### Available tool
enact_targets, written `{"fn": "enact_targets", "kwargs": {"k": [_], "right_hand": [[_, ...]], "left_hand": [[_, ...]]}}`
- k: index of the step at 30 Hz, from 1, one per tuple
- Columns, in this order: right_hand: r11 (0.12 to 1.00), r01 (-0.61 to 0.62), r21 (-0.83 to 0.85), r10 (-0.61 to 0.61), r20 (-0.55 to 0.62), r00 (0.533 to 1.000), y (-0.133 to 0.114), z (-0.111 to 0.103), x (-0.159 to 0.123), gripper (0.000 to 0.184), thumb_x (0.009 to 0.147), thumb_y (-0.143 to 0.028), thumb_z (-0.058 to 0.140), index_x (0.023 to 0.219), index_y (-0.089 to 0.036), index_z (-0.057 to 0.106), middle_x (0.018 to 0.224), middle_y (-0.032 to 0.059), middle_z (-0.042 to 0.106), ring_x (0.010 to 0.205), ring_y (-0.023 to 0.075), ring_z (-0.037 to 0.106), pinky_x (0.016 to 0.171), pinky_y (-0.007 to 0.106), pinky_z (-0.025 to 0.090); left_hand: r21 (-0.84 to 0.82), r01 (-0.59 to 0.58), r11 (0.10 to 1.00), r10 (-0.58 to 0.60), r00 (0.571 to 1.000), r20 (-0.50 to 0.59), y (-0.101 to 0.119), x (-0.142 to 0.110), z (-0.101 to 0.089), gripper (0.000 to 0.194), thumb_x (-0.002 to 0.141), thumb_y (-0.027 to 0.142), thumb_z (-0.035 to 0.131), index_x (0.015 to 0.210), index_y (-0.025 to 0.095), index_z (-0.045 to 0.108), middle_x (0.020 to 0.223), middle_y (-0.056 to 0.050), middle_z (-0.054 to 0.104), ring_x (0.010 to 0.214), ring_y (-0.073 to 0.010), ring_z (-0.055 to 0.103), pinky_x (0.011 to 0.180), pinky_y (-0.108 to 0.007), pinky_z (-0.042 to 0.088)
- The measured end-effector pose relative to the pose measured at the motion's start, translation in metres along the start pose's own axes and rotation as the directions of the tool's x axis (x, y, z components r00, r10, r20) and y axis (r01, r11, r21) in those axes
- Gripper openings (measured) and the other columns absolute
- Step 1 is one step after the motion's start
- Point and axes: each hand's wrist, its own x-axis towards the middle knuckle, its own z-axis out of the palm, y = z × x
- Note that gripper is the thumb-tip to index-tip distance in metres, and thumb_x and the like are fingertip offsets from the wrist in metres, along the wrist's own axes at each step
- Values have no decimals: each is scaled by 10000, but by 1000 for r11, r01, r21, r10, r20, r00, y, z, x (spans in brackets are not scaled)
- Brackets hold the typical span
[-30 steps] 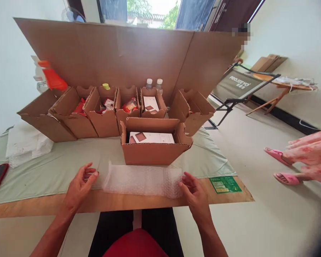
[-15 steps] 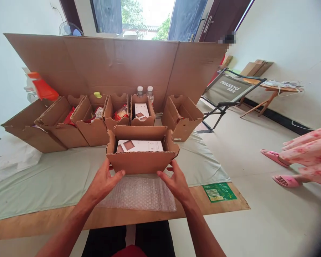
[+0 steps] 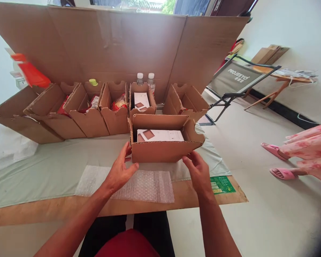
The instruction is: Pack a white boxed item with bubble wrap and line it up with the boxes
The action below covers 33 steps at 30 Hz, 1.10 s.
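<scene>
An open cardboard box (image 3: 157, 152) stands in front of me, with a white carton (image 3: 166, 135) printed with brown squares inside. My left hand (image 3: 121, 167) is at its lower left corner, thumb near the front bottom edge and fingers along the side. At the lower right, my right hand (image 3: 198, 169) has its thumb against the front, while its other fingers are partly hidden by the box. Both grips look loose. Below the box, a sheet of bubble wrap (image 3: 147, 187) lies on the pale green cloth (image 3: 66, 171).
Behind are several upright cardboard bins, including one with a white box (image 3: 141, 100) and one with a red snack packet (image 3: 119, 102). Two clear bottles (image 3: 151, 82) stand before a tall cardboard panel (image 3: 139, 43). A folding chair (image 3: 238, 76) and a person's pink slippers (image 3: 283, 174) are right.
The cardboard box has shifted to the right, both hands moving with it. More of the bubble wrap shows on the left. My view has tilted downward.
</scene>
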Motion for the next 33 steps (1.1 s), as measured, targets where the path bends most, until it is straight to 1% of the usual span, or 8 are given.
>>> {"fn": "enact_targets", "kwargs": {"k": [5, 7, 9, 12, 17, 21, 26, 33], "right_hand": [[997, 10, -78, -23, -170, 985, 2, 16, -61, 293, 919, -400, 606, 1123, -216, 708, 1140, 115, 731, 1053, 290, 674, 936, 474, 514], [986, 140, -93, -131, 95, 987, -8, 52, -87, 265, 931, -321, 576, 1145, -266, 723, 1176, 97, 731, 1097, 293, 664, 990, 488, 500], [958, 274, -84, -213, 428, 878, -18, 93, -104, 384, 910, -232, 552, 1261, -294, 695, 1318, 77, 683, 1234, 302, 609, 1090, 514, 441], [902, 379, -205, -188, 604, 774, -14, 121, -113, 543, 889, -205, 544, 1430, -215, 583, 1517, 108, 526, 1413, 328, 461, 1177, 552, 344], [745, 361, -562, -147, 389, 909, 38, 47, -110, 526, 985, -413, 490, 1481, -242, 512, 1566, 98, 468, 1468, 331, 384, 1206, 590, 238], [653, 281, -703, -205, 194, 959, 49, -13, -98, 501, 1021, -477, 355, 1316, -181, 632, 1427, 160, 600, 1390, 356, 471, 1117, 592, 347], [612, 414, -674, -202, 372, 906, 20, 10, -59, 410, 986, -391, 421, 1275, -195, 635, 1375, 154, 628, 1297, 350, 540, 1019, 530, 425], [642, 461, -613, -136, 500, 855, 16, 37, -41, 138, 828, -269, 509, 763, -224, 623, 1179, 131, 709, 1079, 334, 645, 888, 477, 478]], "left_hand": [[382, 9, 924, 11, 999, -50, -27, -41, -25, 603, 929, 312, 551, 1512, 251, 413, 1525, -144, 507, 1358, -337, 530, 1078, -554, 486], [524, -146, 839, 111, 989, 97, -42, -52, -21, 500, 936, 246, 498, 1435, 224, 529, 1510, -136, 533, 1420, -321, 474, 1157, -558, 418], [593, -266, 760, 146, 959, 242, -57, -58, -15, 516, 920, 184, 456, 1427, 179, 551, 1532, -147, 514, 1466, -305, 421, 1203, -542, 369], [643, -273, 716, 119, 954, 273, -78, -69, -27, 547, 941, 245, 460, 1477, 144, 502, 1580, -165, 447, 1494, -317, 376, 1219, -548, 329], [838, -101, 536, 59, 995, 82, -100, -101, -99, 592, 968, 456, 440, 1489, 182, 499, 1611, -166, 394, 1503, -367, 346, 1219, -595, 256], [896, 6, 443, 53, 998, -33, -90, -111, -129, 611, 1001, 485, 313, 1442, 124, 535, 1544, -211, 478, 1441, -379, 425, 1168, -574, 326], [907, 274, 318, -76, 962, -264, -65, -91, -126, 541, 947, 483, 439, 1261, 98, 653, 1159, -221, 686, 1112, -401, 599, 953, -520, 463], [886, 283, 368, -116, 959, -258, -63, -80, -114, 164, 862, 243, 536, 873, 183, 689, 1014, -136, 704, 1011, -312, 631, 867, -394, 467]]}}
